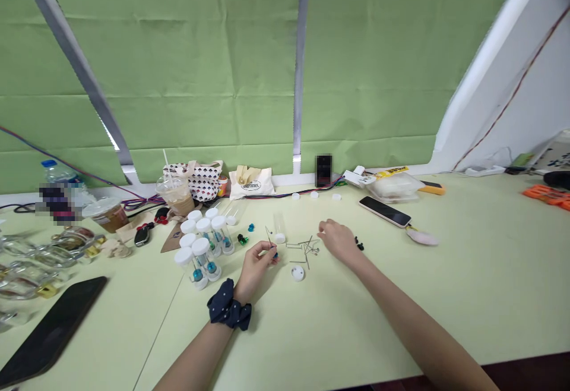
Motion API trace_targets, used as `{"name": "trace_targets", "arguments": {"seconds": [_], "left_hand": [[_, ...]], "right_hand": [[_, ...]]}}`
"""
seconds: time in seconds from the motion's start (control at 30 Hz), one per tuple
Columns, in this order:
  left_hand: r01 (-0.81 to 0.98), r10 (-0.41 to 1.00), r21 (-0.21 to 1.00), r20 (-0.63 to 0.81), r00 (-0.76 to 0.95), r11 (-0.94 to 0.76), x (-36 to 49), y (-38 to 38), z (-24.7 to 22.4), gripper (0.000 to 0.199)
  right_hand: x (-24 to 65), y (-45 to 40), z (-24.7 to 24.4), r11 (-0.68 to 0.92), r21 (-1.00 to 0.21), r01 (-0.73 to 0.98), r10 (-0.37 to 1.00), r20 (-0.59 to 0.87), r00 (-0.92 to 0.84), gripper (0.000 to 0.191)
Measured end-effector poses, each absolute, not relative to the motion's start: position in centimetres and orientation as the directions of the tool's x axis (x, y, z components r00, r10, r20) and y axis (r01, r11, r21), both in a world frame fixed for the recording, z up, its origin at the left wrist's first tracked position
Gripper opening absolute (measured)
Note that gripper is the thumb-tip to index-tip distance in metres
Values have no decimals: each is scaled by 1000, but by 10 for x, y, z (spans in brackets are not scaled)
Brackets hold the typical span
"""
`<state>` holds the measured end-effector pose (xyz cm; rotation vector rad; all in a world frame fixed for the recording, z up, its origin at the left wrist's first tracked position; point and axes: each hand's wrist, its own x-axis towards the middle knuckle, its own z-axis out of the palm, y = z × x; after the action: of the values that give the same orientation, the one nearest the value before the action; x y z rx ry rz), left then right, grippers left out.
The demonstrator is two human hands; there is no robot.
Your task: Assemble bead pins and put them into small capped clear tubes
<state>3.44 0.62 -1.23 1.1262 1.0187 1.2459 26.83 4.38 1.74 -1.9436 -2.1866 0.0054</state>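
My left hand (pixel 258 262), with a dark dotted scrunchie (pixel 228 306) at the wrist, pinches a small blue piece (pixel 275 252) with a thin wire rising from it. Thin metal pins (pixel 307 249) lie loose between my hands. My right hand (pixel 335 237) is just right of the pins, fingers curled together; whatever is in its fingertips is too small to make out. A round white cap (pixel 297 273) rests below the pins. Behind them stands a clear tube (pixel 279 229) with a white base. Small green pieces (pixel 243 239) and blue pieces (pixel 251 227) lie beyond my left hand.
Capped tubes (pixel 201 247) with blue pieces inside cluster left of my left hand. Black pieces (pixel 358 243) lie beside my right forearm. A phone (pixel 385 211) is at the right, a dark tablet (pixel 51 331) at the near left. Drink cups (pixel 178 198) and bags (pixel 252 184) line the back.
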Motion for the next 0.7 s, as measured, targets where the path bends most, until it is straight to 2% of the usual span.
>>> {"name": "trace_targets", "arguments": {"seconds": [0.07, 0.17, 0.27, 0.33, 0.5, 0.57, 0.63, 0.7], "left_hand": [[-195, 997, 981, 16, 75, -1, 33, 7, -13, 25], [-221, 996, 975, 26, 81, -7, 29, 7, -17, 25], [-265, 996, 964, 20, 82, 3, 26, 9, -21, 26], [-324, 995, 946, 11, 95, 21, 24, 11, -23, 27], [-471, 985, 877, -17, 174, 98, 23, 15, -24, 26], [-502, 979, 854, -34, 201, 133, 23, 15, -23, 27], [-527, 975, 835, -47, 219, 159, 23, 14, -22, 27], [-538, 971, 825, -50, 234, 173, 23, 13, -21, 25]], "right_hand": [[289, 48, 25, -11, -44, 999, 998, 56, 14, 15], [307, 52, 24, -47, 11, 999, 998, -42, 47, 13], [309, 54, 16, -25, -4, 1000, 995, -92, 24, 9], [307, 56, 11, -12, -23, 1000, 993, -114, 10, 13], [304, 58, 11, 35, -123, 992, 996, -79, -45, 19], [302, 58, 14, 95, -236, 967, 993, -41, -107, 20], [296, 56, 17, 175, -495, 851, 980, 7, -197, 22], [287, 52, 18, 214, -781, 587, 960, 55, -276, 26]]}}
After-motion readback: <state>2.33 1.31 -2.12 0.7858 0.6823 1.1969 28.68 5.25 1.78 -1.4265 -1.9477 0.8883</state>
